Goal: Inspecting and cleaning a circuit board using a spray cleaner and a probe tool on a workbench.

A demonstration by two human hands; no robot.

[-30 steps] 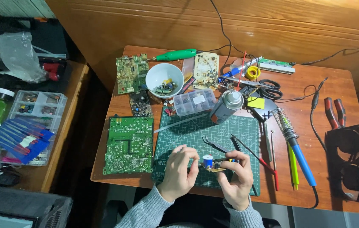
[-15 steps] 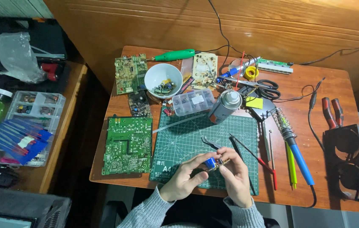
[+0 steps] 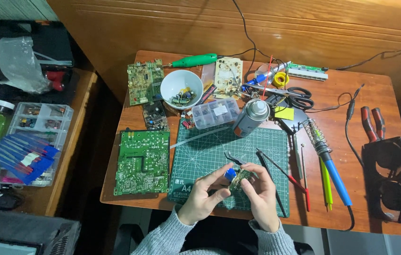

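Over the green cutting mat (image 3: 200, 153), both hands hold a small circuit board (image 3: 241, 178) with a blue round component (image 3: 230, 174) on it. My left hand (image 3: 203, 196) pinches the blue component with thumb and forefinger. My right hand (image 3: 262, 193) grips the board's right side. Black tweezers (image 3: 233, 158) lie on the mat just above the hands.
A large green circuit board (image 3: 142, 161) lies left of the mat. Behind it stand a white bowl of parts (image 3: 181, 89), a clear parts box (image 3: 216, 113) and a spray can (image 3: 251, 117). A soldering iron (image 3: 331, 166), probes, scissors (image 3: 293, 94) and pliers (image 3: 371, 123) lie right.
Both hands have lifted the small board slightly and tilted it. My left fingers have moved onto the blue component.
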